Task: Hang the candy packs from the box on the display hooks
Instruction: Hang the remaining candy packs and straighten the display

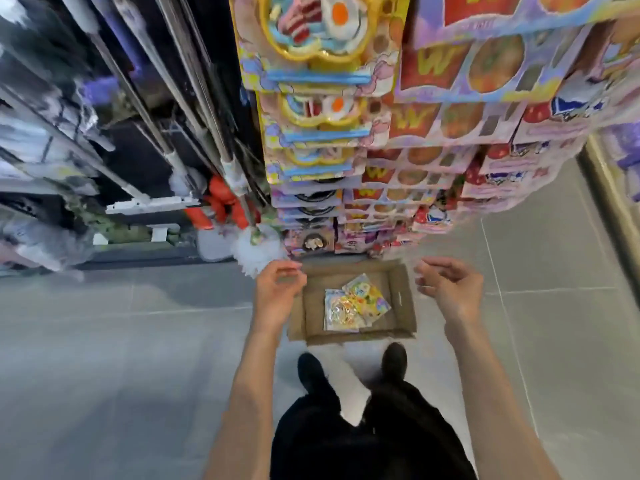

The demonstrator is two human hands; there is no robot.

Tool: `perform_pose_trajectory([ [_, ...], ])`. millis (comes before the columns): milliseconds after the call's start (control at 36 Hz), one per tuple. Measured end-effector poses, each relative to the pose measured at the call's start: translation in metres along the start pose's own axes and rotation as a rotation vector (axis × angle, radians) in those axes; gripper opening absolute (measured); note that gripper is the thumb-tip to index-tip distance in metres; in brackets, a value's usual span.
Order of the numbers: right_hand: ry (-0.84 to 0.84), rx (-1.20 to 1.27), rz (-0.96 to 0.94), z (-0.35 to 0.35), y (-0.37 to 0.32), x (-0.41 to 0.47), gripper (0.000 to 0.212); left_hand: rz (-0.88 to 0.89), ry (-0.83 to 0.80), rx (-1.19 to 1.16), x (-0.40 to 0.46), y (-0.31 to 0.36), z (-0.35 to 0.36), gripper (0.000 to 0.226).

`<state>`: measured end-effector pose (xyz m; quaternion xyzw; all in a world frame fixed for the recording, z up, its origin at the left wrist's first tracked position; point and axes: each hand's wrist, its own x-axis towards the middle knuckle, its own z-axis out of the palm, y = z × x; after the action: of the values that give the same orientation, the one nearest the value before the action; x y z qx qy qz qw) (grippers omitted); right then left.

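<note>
We face a display rack [433, 126] already hung deep with candy packs, so most of the work looks done. On the floor at its foot sits the cardboard box [405, 299], holding a last few packs [353, 303] near its middle — those are left. Our left hand [277, 292] and right hand [450, 285] hover over the box's side edges, fingers loosely curled — holding nothing.

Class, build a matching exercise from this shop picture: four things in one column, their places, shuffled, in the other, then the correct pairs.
Things:
1. cardboard box
2. candy packs
3. left hand
4. right hand

Places:
A. above the box's right edge
B. on the floor before the shoes
C. above the box's left edge
D. inside the box

Pairs: 1-B, 2-D, 3-C, 4-A
</note>
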<state>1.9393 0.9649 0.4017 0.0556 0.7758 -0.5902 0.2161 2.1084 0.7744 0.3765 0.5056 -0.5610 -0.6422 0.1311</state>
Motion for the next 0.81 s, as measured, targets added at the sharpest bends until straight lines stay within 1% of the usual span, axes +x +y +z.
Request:
perform_pose_trajectory([
  [83, -0.04, -0.061, 0.091, -0.018, 0.033, 0.003, 0.011, -0.113, -0.007, -0.005, -0.005, -0.031, 0.015, 0.021],
  [167, -0.081, -0.119, 0.188, -0.029, 0.073, 0.012, 0.007, -0.21, 0.0, -0.003, -0.003, -0.068, 0.036, 0.017],
  [278, -0.169, -0.195, 0.257, -0.032, 0.125, 0.031, 0.011, -0.316, -0.038, -0.032, 0.01, -0.111, 0.064, 0.007],
  [417, -0.291, -0.3, 0.354, -0.027, 0.208, 0.073, 0.009, -0.48, -0.089, 0.009, 0.044, -0.193, 0.1, 0.007],
  [528, -0.41, -0.404, 0.391, -0.007, 0.284, 0.12, 0.008, -0.576, -0.072, 0.041, 0.088, -0.263, 0.13, 0.008],
  [556, -0.444, -0.435, 0.393, -0.002, 0.301, 0.132, 0.007, -0.593, -0.067, 0.055, 0.099, -0.279, 0.138, 0.006],
  [639, -0.507, -0.522, 0.412, 0.01, 0.359, 0.172, 0.015, -0.624, -0.03, 0.075, 0.135, -0.336, 0.159, 0.021],
  [694, -0.533, -0.579, 0.423, 0.017, 0.4, 0.197, 0.019, -0.636, 0.055, 0.076, 0.157, -0.373, 0.171, 0.024],
  [750, -0.539, -0.614, 0.453, 0.022, 0.438, 0.216, 0.015, -0.662, 0.117, -0.027, 0.18, -0.408, 0.18, 0.028],
  [778, -0.53, -0.61, 0.472, 0.024, 0.457, 0.224, 0.009, -0.649, 0.112, -0.078, 0.187, -0.423, 0.186, 0.029],
  [806, -0.507, -0.601, 0.502, 0.027, 0.473, 0.231, 0.011, -0.631, 0.102, -0.065, 0.194, -0.435, 0.193, 0.029],
])
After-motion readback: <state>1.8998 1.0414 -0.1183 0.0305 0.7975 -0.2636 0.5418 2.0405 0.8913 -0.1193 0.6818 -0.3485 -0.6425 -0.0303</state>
